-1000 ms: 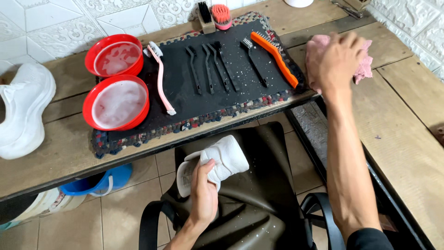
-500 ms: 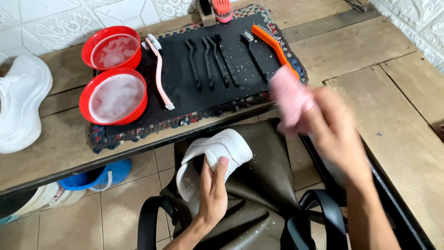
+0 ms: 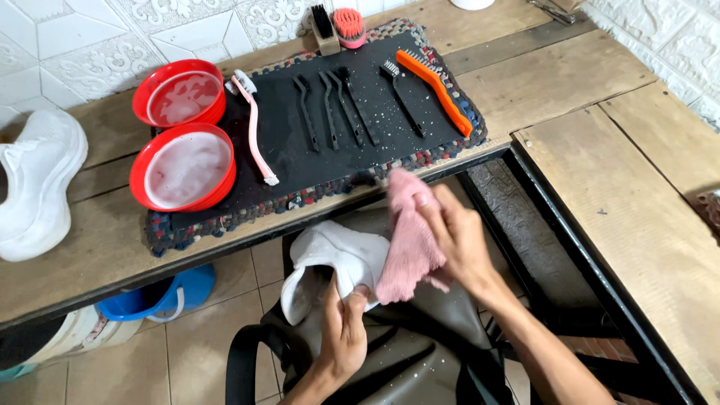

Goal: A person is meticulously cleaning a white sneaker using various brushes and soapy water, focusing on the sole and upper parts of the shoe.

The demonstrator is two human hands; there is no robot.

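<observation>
My left hand (image 3: 341,330) grips a white sneaker (image 3: 330,262) from below, holding it over my dark apron-covered lap. In my right hand (image 3: 457,236) is a pink cloth (image 3: 409,240), which hangs against the right side of the sneaker. Both hands are below the front edge of the wooden table (image 3: 555,82). On the table lies a black mat (image 3: 300,142) with several black brushes (image 3: 330,109), an orange brush (image 3: 435,90) and a pink toothbrush (image 3: 255,127).
Two red bowls (image 3: 184,165) of foamy water stand at the mat's left end. A second white sneaker (image 3: 37,184) rests at the far left of the table. A blue bucket (image 3: 161,300) sits on the tiled floor under the table. A wooden bench (image 3: 645,225) runs along the right.
My right hand picked the pink cloth up from the right part of the table and brought it down to the sneaker. My left hand kept holding the sneaker.
</observation>
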